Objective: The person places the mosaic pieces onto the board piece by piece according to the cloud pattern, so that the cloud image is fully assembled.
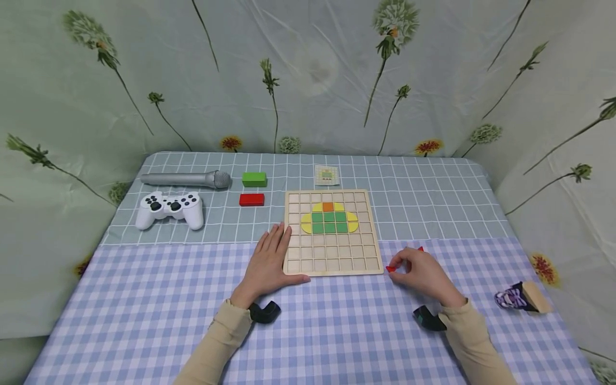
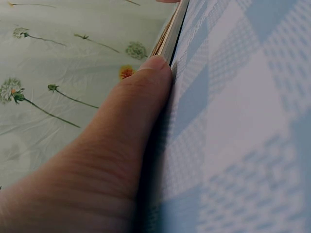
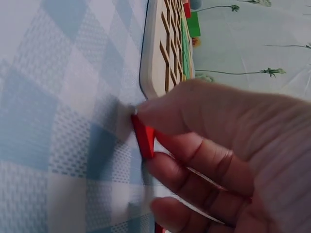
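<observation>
A wooden grid board [image 1: 329, 262] lies mid-table, with yellow, green and orange tiles [image 1: 329, 218] set in its upper rows. My left hand [image 1: 270, 262] lies flat against the board's left edge, its thumb [image 2: 131, 116] along the near edge of the board [image 2: 170, 34]. Just right of the board's near corner, my right hand [image 1: 417, 270] pinches a small red tile [image 1: 391, 268] at the cloth; the red tile [image 3: 143, 138] shows between thumb and fingers, beside the board's corner [image 3: 153, 73]. Another bit of red [image 1: 421, 249] peeks out behind that hand.
At the back left lie a grey microphone [image 1: 186, 179], a white game controller [image 1: 169, 208], a green block [image 1: 254, 179] and a red block [image 1: 252, 199]. A small pattern card [image 1: 326, 175] sits behind the board. A wooden block with purple fabric [image 1: 522, 297] rests near the right edge.
</observation>
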Demonstrator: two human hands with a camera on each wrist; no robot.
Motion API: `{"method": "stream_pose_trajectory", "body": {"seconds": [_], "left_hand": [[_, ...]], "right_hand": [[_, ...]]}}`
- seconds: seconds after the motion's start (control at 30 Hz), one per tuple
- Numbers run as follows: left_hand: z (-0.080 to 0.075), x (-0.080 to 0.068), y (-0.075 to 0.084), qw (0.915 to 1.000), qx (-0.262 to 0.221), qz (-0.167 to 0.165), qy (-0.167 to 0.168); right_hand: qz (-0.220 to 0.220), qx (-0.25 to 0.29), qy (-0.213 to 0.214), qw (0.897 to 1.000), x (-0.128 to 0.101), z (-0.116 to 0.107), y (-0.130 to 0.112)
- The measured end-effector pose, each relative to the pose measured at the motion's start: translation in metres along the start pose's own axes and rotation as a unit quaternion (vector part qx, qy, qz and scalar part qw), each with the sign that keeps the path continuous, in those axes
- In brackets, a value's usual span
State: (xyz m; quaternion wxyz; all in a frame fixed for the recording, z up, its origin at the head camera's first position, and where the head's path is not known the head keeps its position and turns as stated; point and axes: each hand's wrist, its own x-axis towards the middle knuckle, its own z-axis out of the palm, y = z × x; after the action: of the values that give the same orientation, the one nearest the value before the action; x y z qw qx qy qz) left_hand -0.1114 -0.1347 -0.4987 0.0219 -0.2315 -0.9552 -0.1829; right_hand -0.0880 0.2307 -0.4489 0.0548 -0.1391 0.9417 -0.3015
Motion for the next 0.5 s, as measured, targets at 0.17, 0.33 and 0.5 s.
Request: {"method": "stream_pose_trajectory", "body": {"seconds": [0.17,0.33,0.5], "left_hand": [[0.0,-0.0001,-0.0003,1.0,-0.001,0.001,0.003],[0.0008,-0.0005,-0.0006,1.0,-0.001,-0.001,0.004],[0.0,-0.0004,0.0,1.0,0.0,-0.001,0.003]], "right_hand": [[0.015,-0.011,0.005,1.0,-0.0014,-0.0018,-0.0029],[0.011,-0.021,0.005,1.0,-0.0038,-0.0023,-0.0039],[0.001,-0.01,-0.001,1.0,-0.0057,-0.0012,-0.0038]]}}
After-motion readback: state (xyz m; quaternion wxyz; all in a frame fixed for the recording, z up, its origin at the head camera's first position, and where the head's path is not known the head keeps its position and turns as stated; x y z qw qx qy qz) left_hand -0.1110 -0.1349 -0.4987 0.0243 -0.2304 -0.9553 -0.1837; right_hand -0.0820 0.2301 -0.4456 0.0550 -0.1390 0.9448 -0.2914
